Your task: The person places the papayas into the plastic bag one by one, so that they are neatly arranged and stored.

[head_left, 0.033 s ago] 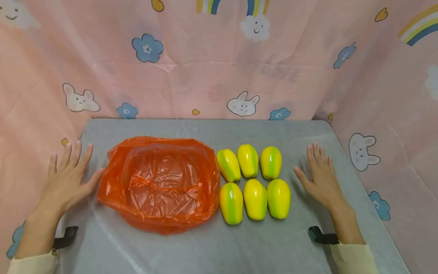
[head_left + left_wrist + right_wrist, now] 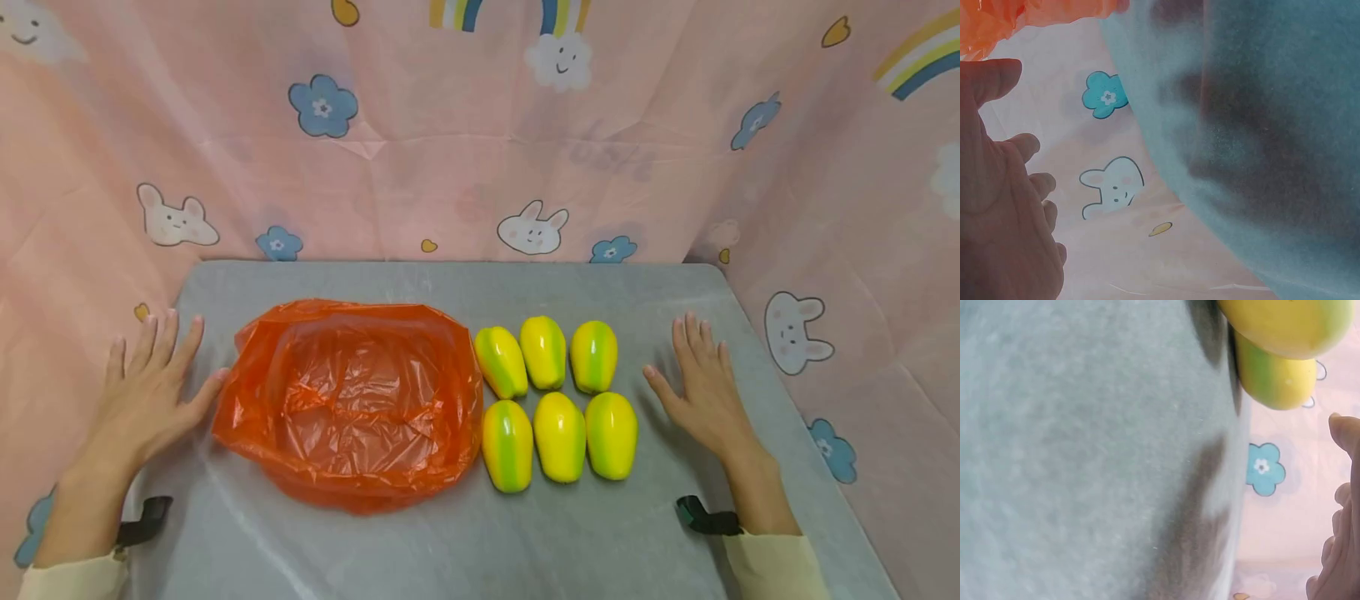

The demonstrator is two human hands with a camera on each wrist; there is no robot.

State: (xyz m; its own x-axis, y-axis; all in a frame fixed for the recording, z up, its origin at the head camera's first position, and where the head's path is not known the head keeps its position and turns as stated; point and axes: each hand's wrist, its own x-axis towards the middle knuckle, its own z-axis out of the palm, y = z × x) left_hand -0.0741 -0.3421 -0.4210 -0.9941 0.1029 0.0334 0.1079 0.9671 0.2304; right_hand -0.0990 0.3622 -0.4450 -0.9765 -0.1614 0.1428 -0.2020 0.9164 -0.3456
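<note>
A thin orange-red plastic bag point(image 2: 360, 492) stands on the grey table with its mouth spread wide, its crinkled inside in sight. Just right of it are several glossy yellow papaya-like fruits point(image 2: 558, 437) with green stripes, in two rows. My left hand point(image 2: 150, 396) is at the bag's left side, fingers straight and spread, the thumb close to the rim; whether they touch I cannot tell. Right of the fruits, apart from them, my right hand point(image 2: 705, 396) has its fingers straight and holds nothing. Two fruits point(image 2: 1279, 381) show near that thumb in the right wrist view.
The grey tabletop point(image 2: 465, 550) runs back to a pink curtain point(image 2: 420, 167) printed with rabbits, flowers and rainbows, which also hangs at both sides. Each wrist carries a black camera mount point(image 2: 705, 517).
</note>
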